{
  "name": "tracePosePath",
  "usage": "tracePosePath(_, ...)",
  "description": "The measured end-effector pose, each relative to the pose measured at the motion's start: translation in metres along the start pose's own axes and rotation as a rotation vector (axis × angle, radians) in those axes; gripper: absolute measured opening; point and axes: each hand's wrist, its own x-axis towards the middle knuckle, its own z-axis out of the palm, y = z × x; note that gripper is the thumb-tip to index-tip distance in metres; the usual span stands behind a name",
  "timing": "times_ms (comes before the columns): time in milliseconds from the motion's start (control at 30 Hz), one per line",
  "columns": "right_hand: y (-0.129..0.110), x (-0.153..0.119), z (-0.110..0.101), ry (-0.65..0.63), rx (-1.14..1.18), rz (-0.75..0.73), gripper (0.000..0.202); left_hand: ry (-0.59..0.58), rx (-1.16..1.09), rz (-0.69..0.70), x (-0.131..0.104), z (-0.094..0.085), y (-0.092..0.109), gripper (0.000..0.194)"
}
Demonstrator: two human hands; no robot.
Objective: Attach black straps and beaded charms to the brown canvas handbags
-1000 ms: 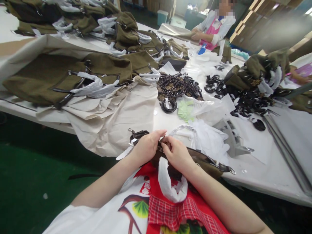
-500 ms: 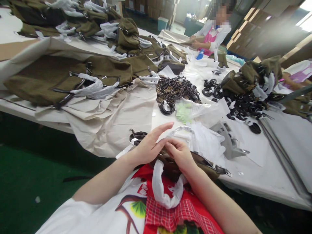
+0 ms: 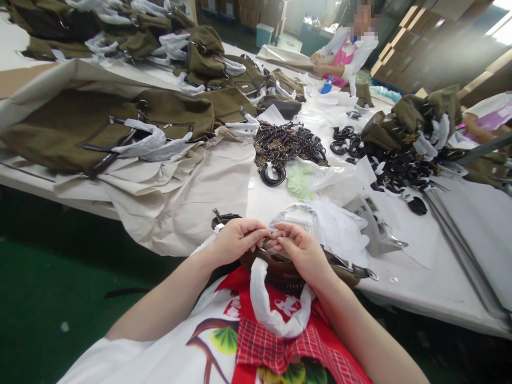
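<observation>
An olive-brown handbag (image 3: 348,276) lies at the table edge against my apron, its zipped top opening under my fingers. One handle (image 3: 262,301), wrapped in white paper, hangs toward me; the other wrapped handle (image 3: 296,208) stands up beyond my hands. Over the opening, my left hand (image 3: 240,240) has its thumb and fingers pinched together. My right hand (image 3: 298,245) meets it fingertip to fingertip, also pinching. Whatever small thing lies between the fingertips is too small to make out. Just behind my left hand is a coiled black strap (image 3: 224,219).
Olive bags (image 3: 172,114) with wrapped handles cover the left of the table. Beyond my hands lie a heap of chains (image 3: 288,144), a coiled strap (image 3: 272,174), green paper (image 3: 300,182) and clear plastic (image 3: 344,184). A co-worker (image 3: 346,53) stands across the table.
My left hand's stretched fingers have curled into a pinch and come down to the right hand's fingertips. The right hand has turned slightly, its fingers lifting. The hanging handle has spread a little.
</observation>
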Motion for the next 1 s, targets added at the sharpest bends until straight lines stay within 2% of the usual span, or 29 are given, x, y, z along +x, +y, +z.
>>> tracePosePath(100,-0.001,-0.007,-0.003,0.045,-0.115,0.004,0.03,0.01,-0.051,-0.03,-0.001,0.002,0.001,0.022)
tracePosePath(167,-0.003,-0.013,-0.005,0.055,-0.223,-0.015,0.032,0.019,-0.014,0.011,-0.001,0.005,0.002,0.019)
tracePosePath(367,-0.008,-0.03,-0.009,0.032,-0.609,-0.264,0.05,-0.065,0.106,0.168,-0.002,0.008,0.01,0.019)
tracePosePath(467,-0.006,-0.032,-0.009,0.001,-0.661,-0.318,0.053,-0.047,0.22,0.199,-0.003,0.01,0.012,0.018)
tracePosePath(633,-0.006,-0.031,-0.008,-0.022,-0.703,-0.324,0.056,-0.012,0.388,0.253,-0.005,0.013,0.014,0.018)
tracePosePath(1000,-0.009,-0.03,-0.006,-0.053,-0.788,-0.243,0.056,-0.012,0.51,0.272,-0.005,0.014,0.019,0.015)
